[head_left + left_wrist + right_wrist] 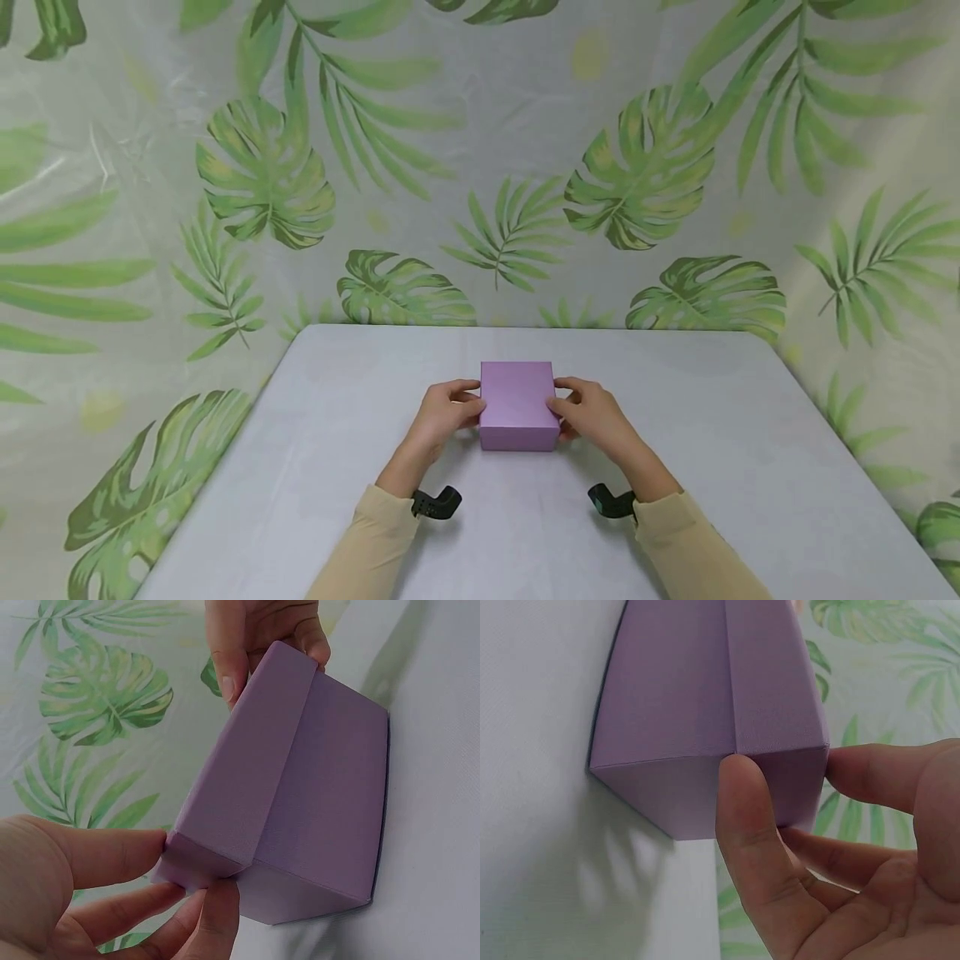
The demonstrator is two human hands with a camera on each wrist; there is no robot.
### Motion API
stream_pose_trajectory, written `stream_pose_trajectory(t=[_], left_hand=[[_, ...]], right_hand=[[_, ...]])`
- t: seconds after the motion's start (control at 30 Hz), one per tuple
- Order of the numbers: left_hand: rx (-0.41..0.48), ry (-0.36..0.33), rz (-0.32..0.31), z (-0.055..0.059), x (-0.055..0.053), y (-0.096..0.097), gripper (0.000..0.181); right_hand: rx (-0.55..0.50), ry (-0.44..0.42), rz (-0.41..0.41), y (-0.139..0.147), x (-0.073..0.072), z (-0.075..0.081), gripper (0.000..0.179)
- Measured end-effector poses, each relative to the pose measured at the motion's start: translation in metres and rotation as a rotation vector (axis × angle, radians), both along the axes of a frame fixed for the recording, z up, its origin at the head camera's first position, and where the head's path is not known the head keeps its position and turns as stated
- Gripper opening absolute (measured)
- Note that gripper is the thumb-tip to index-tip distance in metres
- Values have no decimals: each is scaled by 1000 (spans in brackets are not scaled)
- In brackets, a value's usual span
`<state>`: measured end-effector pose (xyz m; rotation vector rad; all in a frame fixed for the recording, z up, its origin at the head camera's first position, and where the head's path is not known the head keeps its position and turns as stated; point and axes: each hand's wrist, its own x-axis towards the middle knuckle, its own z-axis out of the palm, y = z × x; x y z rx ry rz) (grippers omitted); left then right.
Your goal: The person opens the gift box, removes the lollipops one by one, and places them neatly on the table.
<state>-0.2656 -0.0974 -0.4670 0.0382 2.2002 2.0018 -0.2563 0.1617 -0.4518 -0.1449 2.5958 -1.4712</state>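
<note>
Both hands (112,892) grip purple box (300,795)

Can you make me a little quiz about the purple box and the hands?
1. True or false: the purple lidded box rests on the white table.
2. What touches the box's lid? A) the left hand only B) the right hand only C) both hands
3. Fill in: the backdrop cloth behind the table shows green ____.

Key: 1 true; 2 C, fingers pinch the lid on each side; 3 leaves.
</note>
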Motion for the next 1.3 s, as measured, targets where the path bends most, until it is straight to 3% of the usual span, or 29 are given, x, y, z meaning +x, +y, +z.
stream_pose_trajectory(t=[0.27,0.73,1.03,1.3], left_hand=[[-2,21,20,8,4,1,41],[-127,111,87,37,17,7,41],[-299,227,113,52,29,9,47],[-308,249,146,64,38,10,45]], right_hand=[[16,49,1,0,3,4,55],[44,103,11,-5,8,20,63],[59,180,17,-9,18,29,67],[68,215,3,-13,27,35,68]])
